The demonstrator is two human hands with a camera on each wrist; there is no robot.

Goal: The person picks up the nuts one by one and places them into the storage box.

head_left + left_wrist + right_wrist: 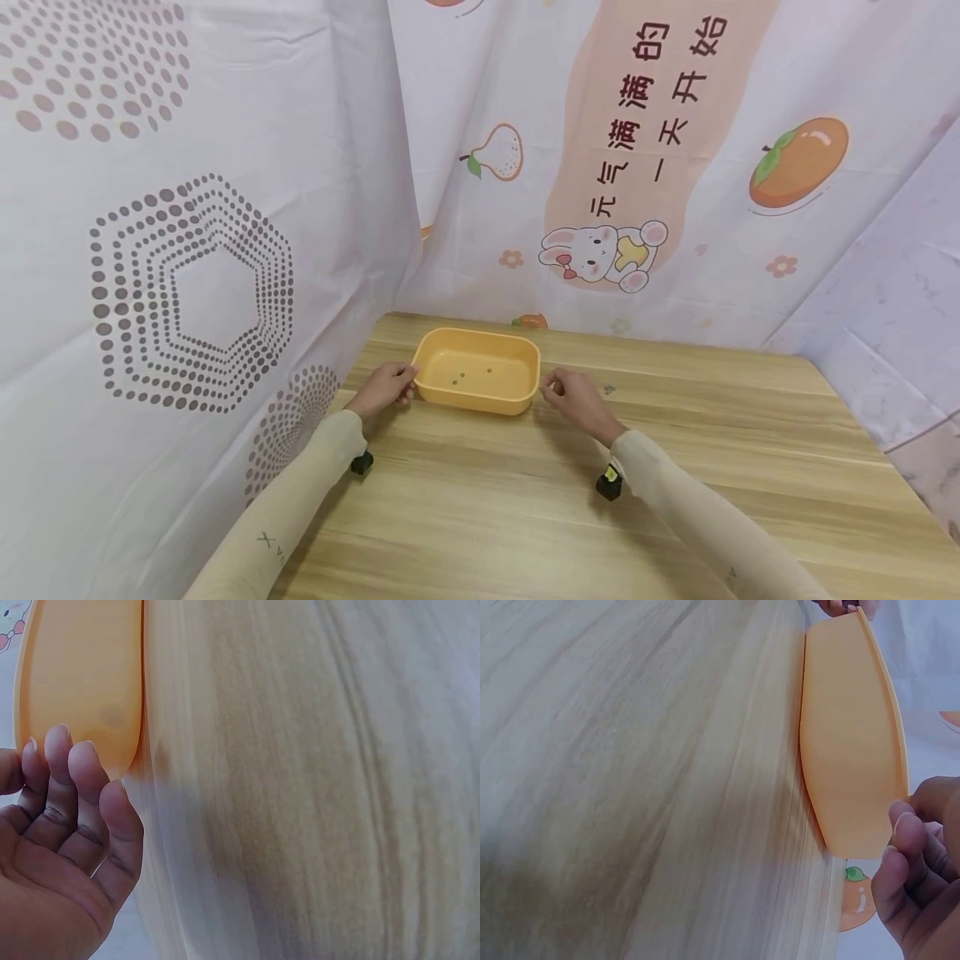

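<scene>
A yellow-orange rectangular plastic basin [468, 403] rests upright on the wooden table, its front wall also showing in the left wrist view and right wrist view. On its floor lie several tiny greenish-grey pieces [462, 375], too small to identify. My left hand [386, 386] pinches the rim at the left end, the other fingers curled against the wall in the left wrist view. At the opposite end, my right hand [576, 398] pinches the rim between thumb [934, 796] and fingertips.
A few more tiny greenish pieces [609, 389] lie on the wooden table [487, 500], right of my right hand. Printed white curtains hang behind the table [480, 208] and along its left side [225, 300]. A pale marbled sheet [885, 333] borders the right.
</scene>
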